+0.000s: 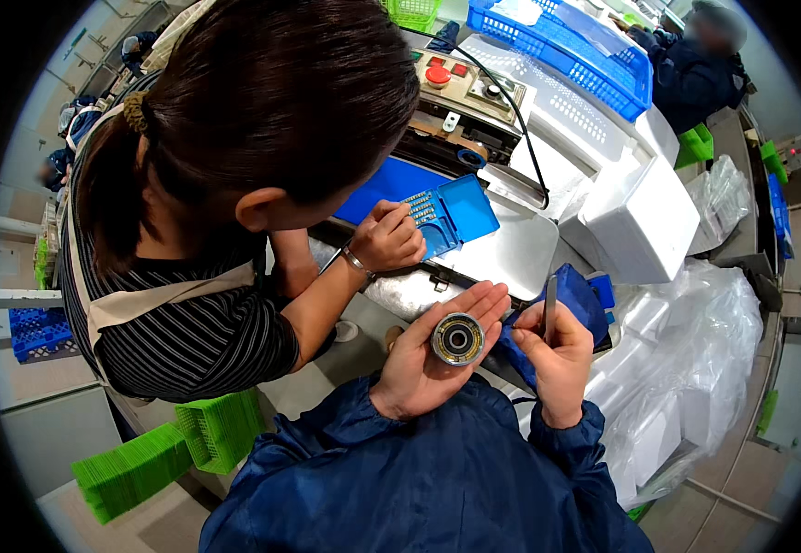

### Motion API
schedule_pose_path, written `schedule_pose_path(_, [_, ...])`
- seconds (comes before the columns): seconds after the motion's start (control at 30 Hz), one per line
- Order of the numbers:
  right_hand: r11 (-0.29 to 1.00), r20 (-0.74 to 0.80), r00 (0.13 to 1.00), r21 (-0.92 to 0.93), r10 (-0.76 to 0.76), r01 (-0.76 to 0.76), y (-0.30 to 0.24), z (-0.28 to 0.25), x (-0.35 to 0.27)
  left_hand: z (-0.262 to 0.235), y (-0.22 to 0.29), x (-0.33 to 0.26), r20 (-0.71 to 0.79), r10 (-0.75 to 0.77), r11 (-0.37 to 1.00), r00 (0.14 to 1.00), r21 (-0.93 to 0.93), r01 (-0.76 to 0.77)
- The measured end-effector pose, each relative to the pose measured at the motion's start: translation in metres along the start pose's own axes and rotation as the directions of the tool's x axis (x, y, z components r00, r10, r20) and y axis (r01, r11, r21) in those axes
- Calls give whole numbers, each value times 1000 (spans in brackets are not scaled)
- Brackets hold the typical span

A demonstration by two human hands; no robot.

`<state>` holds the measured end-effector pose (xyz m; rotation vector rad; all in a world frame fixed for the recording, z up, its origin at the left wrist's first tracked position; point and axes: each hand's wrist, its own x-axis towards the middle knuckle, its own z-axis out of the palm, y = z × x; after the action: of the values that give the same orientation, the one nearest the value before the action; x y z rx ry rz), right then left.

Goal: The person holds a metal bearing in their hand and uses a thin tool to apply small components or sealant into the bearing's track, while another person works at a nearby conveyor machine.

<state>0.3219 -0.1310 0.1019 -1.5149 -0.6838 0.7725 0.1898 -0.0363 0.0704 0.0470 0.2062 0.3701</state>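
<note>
Palm up, my left hand (419, 378) carries a round metal bearing-like part (457, 339) with a dark ringed centre and a hole. Its fingers stretch out flat beneath and beside the part. To the right, my right hand (559, 364) pinches slim dark tweezers (550, 300), which point up and away from me. The tweezers are apart from the round part. Just behind my right hand lies a dark blue cloth or bag (586, 300). A co-worker's hand (386, 238) reaches to an open blue case (469, 210) with small pieces in rows.
A co-worker leans in close on my left. Ahead stands a machine with a red button (437, 76) and a black cable. White foam boxes (644, 221) and clear plastic wrap (695, 341) sit at right; green baskets (221, 429) at lower left; a blue crate (594, 60) at the back.
</note>
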Motion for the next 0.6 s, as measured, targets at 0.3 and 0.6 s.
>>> schedule_pose_path(0.3, [979,1,989,140,151,-150,5,-3,-2,1,2,8,-20,-11,1000,1000,-21,11])
schedule_pose_path(0.6, [978,4,987,136,158,-157,4,1,6,3,6,15,-18,5,998,1000,-67,-6])
